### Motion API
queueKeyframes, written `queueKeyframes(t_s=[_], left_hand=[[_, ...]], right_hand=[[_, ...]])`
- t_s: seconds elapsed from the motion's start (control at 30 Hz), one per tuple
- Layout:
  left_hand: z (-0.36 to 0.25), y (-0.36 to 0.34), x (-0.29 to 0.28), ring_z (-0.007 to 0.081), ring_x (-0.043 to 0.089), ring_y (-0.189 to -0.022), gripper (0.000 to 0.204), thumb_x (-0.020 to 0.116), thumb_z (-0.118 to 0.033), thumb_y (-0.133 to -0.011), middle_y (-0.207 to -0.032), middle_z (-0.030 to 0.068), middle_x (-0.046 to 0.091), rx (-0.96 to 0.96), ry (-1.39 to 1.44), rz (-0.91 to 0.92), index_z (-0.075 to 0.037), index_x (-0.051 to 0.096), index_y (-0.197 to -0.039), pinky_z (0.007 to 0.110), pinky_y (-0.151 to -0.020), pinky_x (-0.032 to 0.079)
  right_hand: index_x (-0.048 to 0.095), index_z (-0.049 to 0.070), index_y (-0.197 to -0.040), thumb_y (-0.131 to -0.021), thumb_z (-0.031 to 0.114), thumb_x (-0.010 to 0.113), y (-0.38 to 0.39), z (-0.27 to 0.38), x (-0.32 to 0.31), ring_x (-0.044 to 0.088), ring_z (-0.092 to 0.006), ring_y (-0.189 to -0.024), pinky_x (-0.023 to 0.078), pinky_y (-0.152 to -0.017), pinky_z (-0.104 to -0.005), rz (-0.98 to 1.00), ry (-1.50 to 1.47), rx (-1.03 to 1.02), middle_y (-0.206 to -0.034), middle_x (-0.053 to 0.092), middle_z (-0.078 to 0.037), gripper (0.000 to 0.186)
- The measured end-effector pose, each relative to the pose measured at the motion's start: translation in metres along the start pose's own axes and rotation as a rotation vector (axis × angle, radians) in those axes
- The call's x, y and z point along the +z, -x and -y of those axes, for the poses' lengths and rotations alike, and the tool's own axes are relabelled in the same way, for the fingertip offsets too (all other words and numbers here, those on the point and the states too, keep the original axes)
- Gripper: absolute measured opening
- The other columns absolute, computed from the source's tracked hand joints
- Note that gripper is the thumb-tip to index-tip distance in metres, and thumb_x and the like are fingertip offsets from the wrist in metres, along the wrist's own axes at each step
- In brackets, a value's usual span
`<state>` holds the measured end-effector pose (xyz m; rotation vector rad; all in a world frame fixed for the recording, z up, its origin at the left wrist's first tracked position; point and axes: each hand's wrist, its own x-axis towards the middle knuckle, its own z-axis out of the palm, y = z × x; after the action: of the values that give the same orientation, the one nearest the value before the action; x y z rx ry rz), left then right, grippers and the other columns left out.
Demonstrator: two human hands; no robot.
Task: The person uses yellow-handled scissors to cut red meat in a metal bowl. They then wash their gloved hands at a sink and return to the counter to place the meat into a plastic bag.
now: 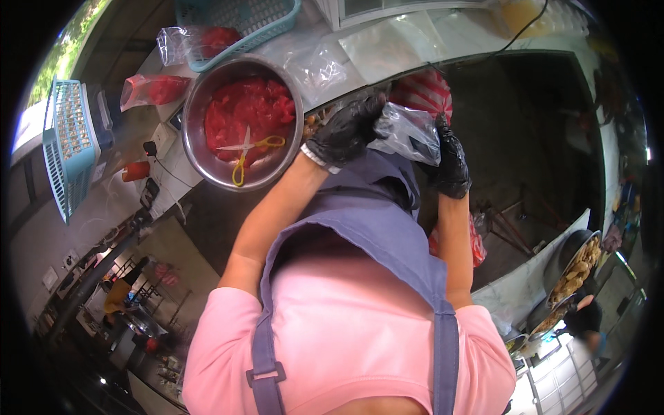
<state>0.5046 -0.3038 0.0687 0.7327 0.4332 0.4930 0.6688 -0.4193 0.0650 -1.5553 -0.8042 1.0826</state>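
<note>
In front of my apron, a clear plastic bag [408, 128] is stretched between my two black-gloved hands. My left hand [346, 131] is closed at the bag's left edge, and my right hand [451, 166] grips its right side. The bag looks mostly flat; whether anything is in it I cannot tell. Left of my left hand stands a steel bowl [195, 155] holding pieces of raw red meat [242, 104]. Scissors with yellow handles [240, 169] lie spread apart on the meat. Beyond the bag, part of a red-and-white striped plastic bag [432, 90] shows.
Clear bags of red meat [158, 91] lie left of the bowl, near a light-blue basket [242, 41]. Flat clear bags [315, 66] rest on the counter behind. Another blue basket [66, 149] stands far left. Pans of brown food [574, 270] are at the right.
</note>
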Motion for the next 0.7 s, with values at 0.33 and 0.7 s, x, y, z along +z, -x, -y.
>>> queueKeyframes(t_s=[0.33,0.7], left_hand=[[-0.027,0.005,0.006,0.0173,0.052,-0.092,0.053,0.067,-0.012,-0.071,-0.099,0.0090,0.053,0.069,-0.730,-0.029,-0.005,0.043,-0.117,0.029,-0.079,0.043],[0.022,-0.010,0.008,0.0360,0.053,-0.088,0.042,0.062,-0.017,-0.069,-0.096,0.0202,0.051,0.567,-1.542,-0.330,-0.004,0.046,-0.106,0.043,-0.074,0.044]], right_hand=[[0.050,0.000,-0.108,-0.077,0.003,0.059,-0.004,0.025,-0.008,0.054,-0.0150,-0.091,0.044,-0.081,-0.0299,0.131,-0.435,0.219,-0.099,0.056,-0.006,0.033],[0.053,0.004,-0.101,-0.071,0.003,0.060,-0.002,0.014,0.035,0.054,-0.0210,-0.081,0.044,-0.073,-0.0311,-0.282,0.202,-0.184,-0.089,0.056,-0.011,0.030]])
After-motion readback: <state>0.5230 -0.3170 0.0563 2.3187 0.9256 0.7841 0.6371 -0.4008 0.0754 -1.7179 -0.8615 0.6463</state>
